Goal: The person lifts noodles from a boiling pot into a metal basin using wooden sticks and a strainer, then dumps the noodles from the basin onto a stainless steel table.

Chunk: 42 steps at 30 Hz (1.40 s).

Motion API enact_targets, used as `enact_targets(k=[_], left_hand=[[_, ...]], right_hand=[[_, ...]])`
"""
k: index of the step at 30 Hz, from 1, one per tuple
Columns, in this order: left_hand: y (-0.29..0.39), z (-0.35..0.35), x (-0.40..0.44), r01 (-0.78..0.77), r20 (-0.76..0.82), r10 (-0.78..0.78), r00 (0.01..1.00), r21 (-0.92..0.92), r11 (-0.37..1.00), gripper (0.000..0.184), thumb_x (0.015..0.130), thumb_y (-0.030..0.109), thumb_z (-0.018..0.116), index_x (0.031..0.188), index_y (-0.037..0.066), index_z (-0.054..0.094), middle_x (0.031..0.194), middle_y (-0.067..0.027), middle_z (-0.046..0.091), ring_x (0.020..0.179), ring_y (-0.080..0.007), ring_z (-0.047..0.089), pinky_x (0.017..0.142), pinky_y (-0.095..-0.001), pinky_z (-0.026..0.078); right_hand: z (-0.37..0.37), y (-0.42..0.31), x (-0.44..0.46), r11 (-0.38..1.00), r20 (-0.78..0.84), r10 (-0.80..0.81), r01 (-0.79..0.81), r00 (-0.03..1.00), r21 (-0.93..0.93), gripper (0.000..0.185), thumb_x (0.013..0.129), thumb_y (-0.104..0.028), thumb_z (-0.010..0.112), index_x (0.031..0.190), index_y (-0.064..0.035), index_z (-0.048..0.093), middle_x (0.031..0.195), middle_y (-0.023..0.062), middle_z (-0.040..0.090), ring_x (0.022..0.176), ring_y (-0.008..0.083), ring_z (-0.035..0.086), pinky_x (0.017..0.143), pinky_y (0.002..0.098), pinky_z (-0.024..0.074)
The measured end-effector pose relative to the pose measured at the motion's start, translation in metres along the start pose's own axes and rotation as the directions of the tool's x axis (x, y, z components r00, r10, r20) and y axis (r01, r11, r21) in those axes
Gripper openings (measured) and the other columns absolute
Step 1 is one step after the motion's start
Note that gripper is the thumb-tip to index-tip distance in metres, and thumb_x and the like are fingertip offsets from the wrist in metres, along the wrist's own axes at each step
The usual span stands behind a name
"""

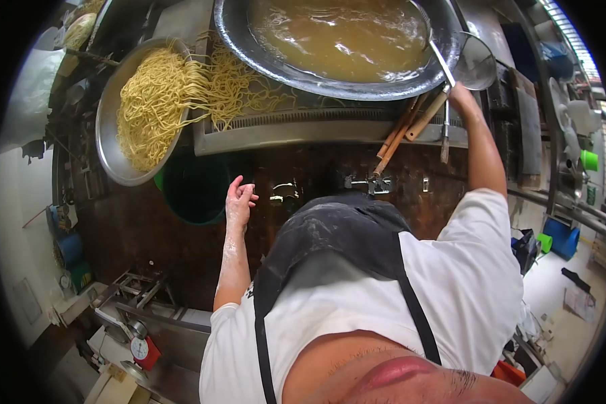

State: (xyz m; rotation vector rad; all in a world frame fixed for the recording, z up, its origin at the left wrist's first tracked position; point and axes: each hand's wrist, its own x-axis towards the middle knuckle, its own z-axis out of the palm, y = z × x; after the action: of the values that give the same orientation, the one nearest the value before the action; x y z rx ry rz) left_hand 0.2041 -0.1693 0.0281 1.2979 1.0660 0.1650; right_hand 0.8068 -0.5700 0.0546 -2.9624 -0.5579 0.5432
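Note:
My right hand [462,98] is closed around the metal handle [440,59] of a long utensil at the right rim of a large wok [303,82]. The utensil's curved end reaches into cloudy, yellowish liquid [337,37], so I cannot make out its full shape. My left hand [239,200] hangs in front of the dark apron, fingers loosely bent and apart, holding nothing. White powder marks that forearm. Nearest to it is a dark green bin [198,188]. Yellow noodles [158,101] heap in a metal bowl [106,128] and spill over its right edge toward the wok.
A round mesh strainer [476,62] lies right of the wok. Brown wooden sticks [398,135] and a wooden handle [427,117] jut over the counter's front edge [283,140]. A dial scale [139,347] stands behind me at lower left. A blue container [563,239] is at the right.

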Motion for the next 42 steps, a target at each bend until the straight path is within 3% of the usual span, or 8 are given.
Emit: enact_targets(k=[4,6,7,8,18,23,27,42], left_hand=[[-0.019,-0.015,-0.010,0.013,-0.004,-0.013,1.000,-0.035,0.999,0.054,0.098,0.017,0.061,0.144,-0.001,0.039,0.103,-0.0057,0.068,0.075,-0.0096,0.064,0.061,-0.0207,0.048],[-0.034,-0.024,-0.016,0.025,0.007,-0.025,1.000,-0.041,0.999,0.056,0.098,0.021,0.062,0.145,0.001,0.039,0.107,-0.0078,0.068,0.076,-0.0101,0.063,0.061,-0.0206,0.048],[-0.039,-0.028,-0.021,0.032,0.020,-0.031,0.999,-0.046,0.998,0.056,0.098,0.021,0.062,0.145,0.001,0.039,0.107,-0.0078,0.068,0.076,-0.0101,0.063,0.061,-0.0206,0.048],[-0.042,-0.031,-0.025,0.033,0.033,-0.032,0.999,-0.051,0.998,0.056,0.098,0.020,0.062,0.145,0.001,0.039,0.106,-0.0079,0.068,0.076,-0.0101,0.063,0.061,-0.0205,0.048],[-0.049,-0.069,-0.043,-0.081,0.155,0.078,0.985,0.011,0.997,0.058,0.094,0.021,0.068,0.142,0.002,0.043,0.104,-0.0058,0.068,0.074,-0.0097,0.064,0.061,-0.0211,0.048],[-0.033,-0.070,-0.058,-0.118,0.213,0.115,0.970,-0.001,0.993,0.060,0.092,0.023,0.070,0.142,0.003,0.044,0.103,-0.0045,0.067,0.076,-0.0100,0.064,0.062,-0.0228,0.049],[-0.037,-0.063,-0.074,-0.128,0.212,0.129,0.969,-0.017,0.992,0.060,0.093,0.023,0.069,0.144,0.003,0.042,0.102,-0.0036,0.068,0.075,-0.0096,0.063,0.063,-0.0232,0.049],[0.012,0.154,-0.110,-0.147,0.335,0.156,0.929,-0.051,0.988,0.043,0.086,0.012,0.065,0.127,0.002,0.053,0.103,-0.0080,0.065,0.093,-0.0164,0.064,0.079,-0.0299,0.053]], right_hand=[[0.024,-0.049,-0.123,0.971,0.173,0.099,-0.133,0.980,0.199,0.021,0.087,-0.016,0.063,0.097,0.0024,0.058,0.068,0.0116,0.060,0.054,0.0209,0.058,0.047,0.0387,0.0466],[0.052,-0.071,-0.170,0.781,0.296,0.087,-0.249,0.951,0.573,0.006,0.096,-0.013,0.054,0.092,-0.0083,0.051,0.059,-0.0045,0.041,0.047,0.0115,0.045,0.038,0.0319,0.0346],[0.108,-0.026,-0.142,0.449,0.553,-0.288,-0.401,0.782,0.799,0.005,0.097,-0.014,0.053,0.095,-0.0099,0.051,0.060,-0.0066,0.040,0.047,0.0084,0.043,0.038,0.0299,0.0337],[0.067,-0.111,-0.202,0.468,0.467,-0.100,-0.372,0.879,0.802,0.005,0.097,-0.014,0.054,0.097,-0.0107,0.051,0.061,-0.0071,0.041,0.046,0.0069,0.041,0.037,0.0289,0.0333],[0.093,-0.401,-0.295,0.347,0.248,-0.325,-0.129,0.913,0.929,0.019,0.095,-0.021,0.060,0.091,-0.0119,0.044,0.066,-0.0027,0.044,0.048,0.0081,0.044,0.042,0.0279,0.0417],[0.108,-0.485,-0.288,0.721,-0.217,-0.499,0.541,0.839,0.432,0.027,0.090,-0.019,0.060,0.104,0.0032,0.051,0.089,0.0327,0.065,0.088,0.0493,0.064,0.079,0.0516,0.0516],[0.082,-0.530,-0.286,0.743,-0.247,-0.581,0.630,0.775,0.227,0.020,0.085,-0.005,0.054,0.104,0.0019,0.049,0.088,0.0294,0.067,0.087,0.0471,0.066,0.077,0.0548,0.0524],[0.132,-0.346,-0.289,0.460,-0.311,-0.458,0.522,0.833,0.719,0.033,0.090,-0.020,0.061,0.112,0.0001,0.046,0.088,0.0324,0.065,0.090,0.0511,0.062,0.078,0.0567,0.0482]])
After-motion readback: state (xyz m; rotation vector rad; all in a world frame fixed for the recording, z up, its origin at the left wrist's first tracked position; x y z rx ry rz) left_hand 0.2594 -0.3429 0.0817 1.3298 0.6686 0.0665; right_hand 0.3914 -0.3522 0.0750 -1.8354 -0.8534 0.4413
